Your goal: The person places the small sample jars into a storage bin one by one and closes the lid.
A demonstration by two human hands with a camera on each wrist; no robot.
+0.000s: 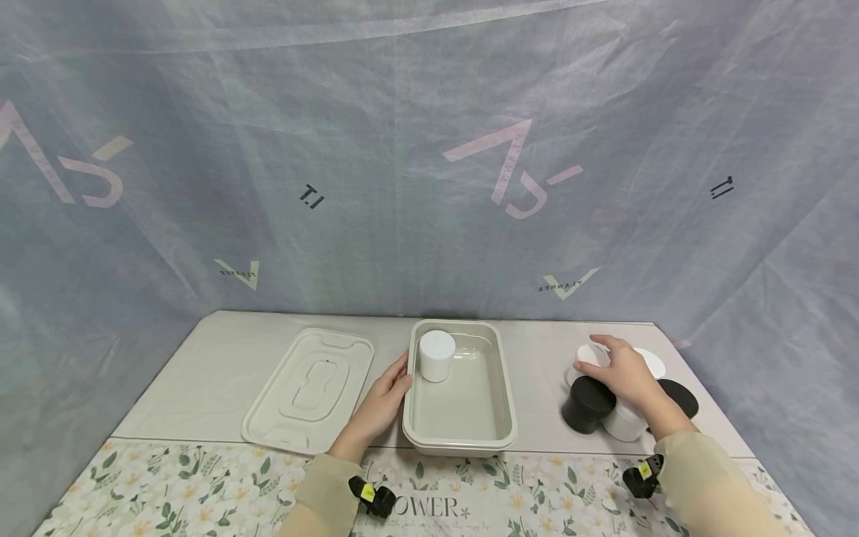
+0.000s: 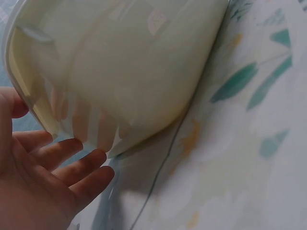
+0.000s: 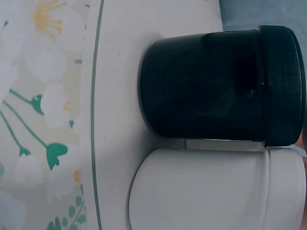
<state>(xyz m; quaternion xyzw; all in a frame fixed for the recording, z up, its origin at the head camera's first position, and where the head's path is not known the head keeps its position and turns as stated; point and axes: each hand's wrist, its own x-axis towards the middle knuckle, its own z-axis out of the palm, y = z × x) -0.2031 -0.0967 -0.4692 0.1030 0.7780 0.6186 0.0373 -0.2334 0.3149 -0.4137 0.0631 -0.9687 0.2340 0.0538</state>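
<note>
My left hand [image 1: 384, 401] rests against the left side of a beige plastic bin [image 1: 463, 441]. In the left wrist view its fairly straight fingers [image 2: 79, 167] touch the bin's outer wall, with the thumb by the rim. A white lidded jar [image 1: 438, 358] stands inside the bin at the back left. At the right, my right hand [image 1: 627, 373] holds a white jar [image 1: 592, 356], thumb and fingers around its lid. A black jar [image 1: 587, 406] stands just in front of it, beside another white jar [image 3: 206, 189] partly under the wrist.
A flat beige lid [image 1: 312, 388] lies left of the bin. Behind my right forearm are another white jar [image 1: 652, 363] and a black one [image 1: 679, 397]. A flowered cloth [image 1: 221, 485] covers the front edge; a grey-blue curtain [image 1: 396, 186] hangs behind the table.
</note>
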